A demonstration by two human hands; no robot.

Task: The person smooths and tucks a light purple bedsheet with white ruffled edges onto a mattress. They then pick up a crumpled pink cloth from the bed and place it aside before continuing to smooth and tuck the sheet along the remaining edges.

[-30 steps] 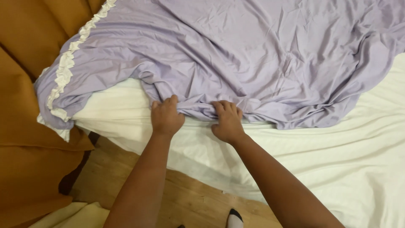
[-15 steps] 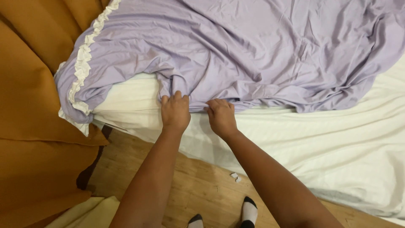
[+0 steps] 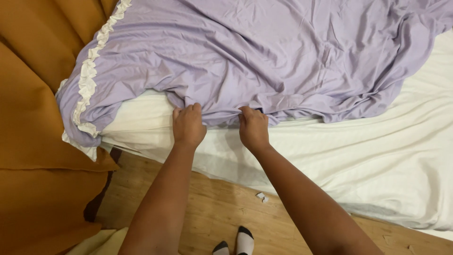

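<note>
Both hands, left hand [image 3: 188,126] and right hand [image 3: 254,130], have drawn closer together than a second ago, fingers pinching the bunched near edge of the crumpled lilac bedsheet [image 3: 283,56], which lies on the white-sheeted bed [image 3: 377,156].

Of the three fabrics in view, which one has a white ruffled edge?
The lilac sheet, gripped by both hands; the white bedsheet and orange cloth have plain edges.

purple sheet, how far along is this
Done: a white sheet already covers the mattress, and the purple sheet lies over its upper part. In hand: the left hand and right hand both grip its bunched near edge. Left: it is wrinkled and gathered, and the white sheet's near side is uncovered.
</note>
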